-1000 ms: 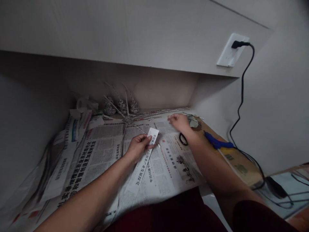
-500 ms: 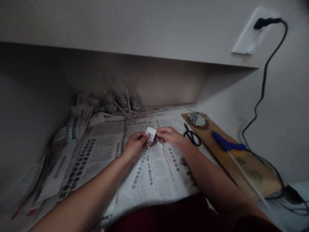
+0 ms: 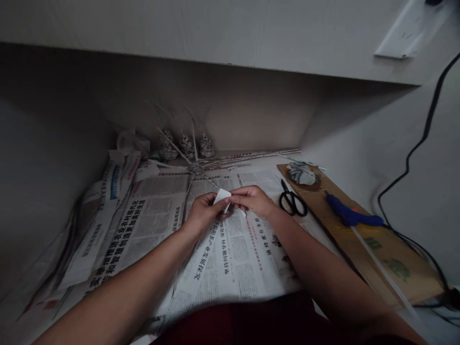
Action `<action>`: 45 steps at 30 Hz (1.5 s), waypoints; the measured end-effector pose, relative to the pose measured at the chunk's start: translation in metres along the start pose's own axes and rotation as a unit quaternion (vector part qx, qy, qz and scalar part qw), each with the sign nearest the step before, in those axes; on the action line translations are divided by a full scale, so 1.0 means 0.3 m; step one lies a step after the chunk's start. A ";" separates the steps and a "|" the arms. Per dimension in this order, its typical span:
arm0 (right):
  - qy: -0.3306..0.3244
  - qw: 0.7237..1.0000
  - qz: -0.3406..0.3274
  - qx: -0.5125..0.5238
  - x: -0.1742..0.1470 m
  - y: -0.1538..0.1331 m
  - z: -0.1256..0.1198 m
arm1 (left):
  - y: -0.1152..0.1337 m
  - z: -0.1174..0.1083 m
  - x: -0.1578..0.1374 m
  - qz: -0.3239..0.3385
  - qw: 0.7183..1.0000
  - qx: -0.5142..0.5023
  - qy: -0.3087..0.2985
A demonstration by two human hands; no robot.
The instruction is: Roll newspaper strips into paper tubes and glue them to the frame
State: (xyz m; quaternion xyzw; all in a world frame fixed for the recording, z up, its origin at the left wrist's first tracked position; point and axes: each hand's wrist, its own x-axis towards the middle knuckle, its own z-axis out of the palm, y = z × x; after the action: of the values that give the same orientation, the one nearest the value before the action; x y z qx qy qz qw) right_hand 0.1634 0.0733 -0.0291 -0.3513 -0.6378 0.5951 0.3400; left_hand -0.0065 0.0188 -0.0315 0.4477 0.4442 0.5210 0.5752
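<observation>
Between my two hands is a narrow strip of newspaper [image 3: 222, 195], its white upper end standing up from my fingers. My left hand [image 3: 205, 210] pinches the strip from the left with thumb and fingers. From the right, my right hand [image 3: 251, 200] pinches the strip's edge, fingertips almost touching the left thumb. A thin rolled paper end pokes out below the right fingers. Just beyond my hands lies a star-like frame of thin paper sticks [image 3: 196, 168], one stick running toward my fingers. Newspaper sheets [image 3: 237, 268] cover the surface underneath.
Black-handled scissors [image 3: 293, 203] lie to the right. Beside them, a cardboard piece [image 3: 362, 249] carries a blue glue gun [image 3: 354, 212] and a crumpled wad [image 3: 304, 173]. Several woven paper cones [image 3: 187, 146] stand at the back under a low overhang [image 3: 215, 36]. Paper strips [image 3: 84, 249] pile up left.
The strip's end has turned between my fingers, so its printed characters no longer show there. My right fingers have closed in over its edge. The whole view has shifted slightly.
</observation>
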 end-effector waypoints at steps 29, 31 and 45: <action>0.072 0.994 0.043 0.070 -0.001 -0.015 0.028 | -0.014 -0.006 0.001 0.027 0.995 0.099 0.007; 0.078 0.994 0.044 0.069 0.001 -0.013 0.029 | -0.016 -0.007 0.001 0.023 0.994 0.104 0.005; 0.081 0.992 0.047 0.087 -0.002 -0.014 0.029 | 0.006 0.005 -0.010 -0.018 0.998 0.048 -0.023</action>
State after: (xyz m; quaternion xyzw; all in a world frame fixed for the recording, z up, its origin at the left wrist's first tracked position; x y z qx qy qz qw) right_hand 0.1562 0.0681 -0.0255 -0.3967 -0.5370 0.6333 0.3913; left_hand -0.0055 0.0159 -0.0294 0.4784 0.4640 0.4780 0.5721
